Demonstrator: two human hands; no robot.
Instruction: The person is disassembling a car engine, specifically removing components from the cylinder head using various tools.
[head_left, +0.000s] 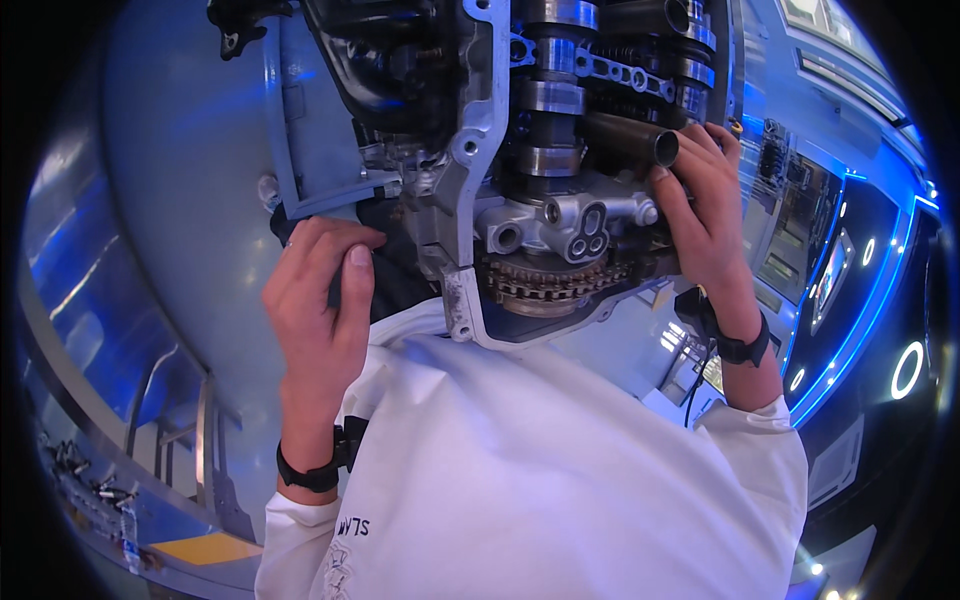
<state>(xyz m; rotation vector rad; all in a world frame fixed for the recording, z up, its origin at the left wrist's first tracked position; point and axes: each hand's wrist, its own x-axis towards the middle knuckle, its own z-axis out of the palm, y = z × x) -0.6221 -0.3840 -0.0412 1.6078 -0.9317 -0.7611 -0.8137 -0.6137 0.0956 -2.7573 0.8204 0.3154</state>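
- Where the upper middle of the view fills with metal, an opened engine [487, 130] stands just in front of the person, its inner parts bared between pale, bolt-holed edges.
- Down its middle runs a camshaft [553, 98], with polished, shiny bands set between darker sections.
- To the right of that shaft, a dull brownish tube [625, 135] shows a round, dark open end; a similar upper tube [650, 18] lies farther off, near the top edge.
- Between the two tubes sits a slim bright bracket [625, 75] pierced by a row of holes.
- Nearer the person, a silver casting [575, 222] with rounded openings spans the engine, above a chain [550, 280] of dark, brownish links.
- On the left side hangs a glossy black manifold [385, 70] with curved runners.
- The right hand [708, 215] is curled at the engine's right side, thumb just by the tube's mouth; whether it grips anything I cannot tell.
- The left hand [320, 285] hovers left of the engine, fingers bent, a narrow gap to the thumb, holding nothing visible.
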